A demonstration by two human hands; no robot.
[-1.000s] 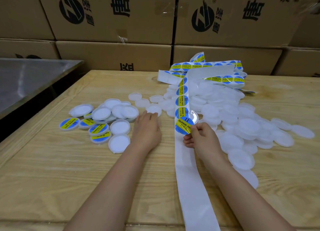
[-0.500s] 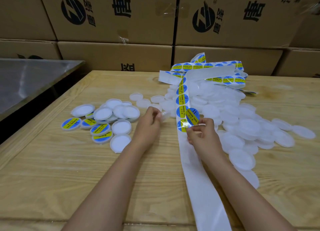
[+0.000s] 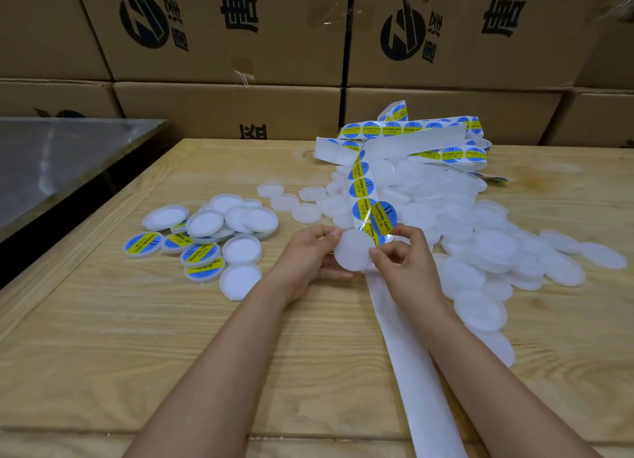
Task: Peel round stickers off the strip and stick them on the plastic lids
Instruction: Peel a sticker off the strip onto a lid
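My left hand (image 3: 305,257) holds a blank white plastic lid (image 3: 353,252) just above the table's middle. My right hand (image 3: 403,258) pinches a round blue-and-yellow sticker (image 3: 383,218) by its lower edge, right above the lid and touching its upper right rim. The sticker strip (image 3: 362,186) runs from a tangled heap at the back down past my hands, and its bare white backing (image 3: 411,361) trails toward me. A big pile of blank lids (image 3: 480,245) lies at the right. Lids with stickers (image 3: 200,253) lie at the left among upturned ones.
The wooden table (image 3: 137,354) carries everything. Stacked cardboard boxes (image 3: 233,32) wall off the back. A metal surface (image 3: 51,162) stands at the left beyond a dark gap.
My left hand picked a blank lid from the table and brought it to the middle. My right hand peeled a sticker off the strip and carried it to the lid.
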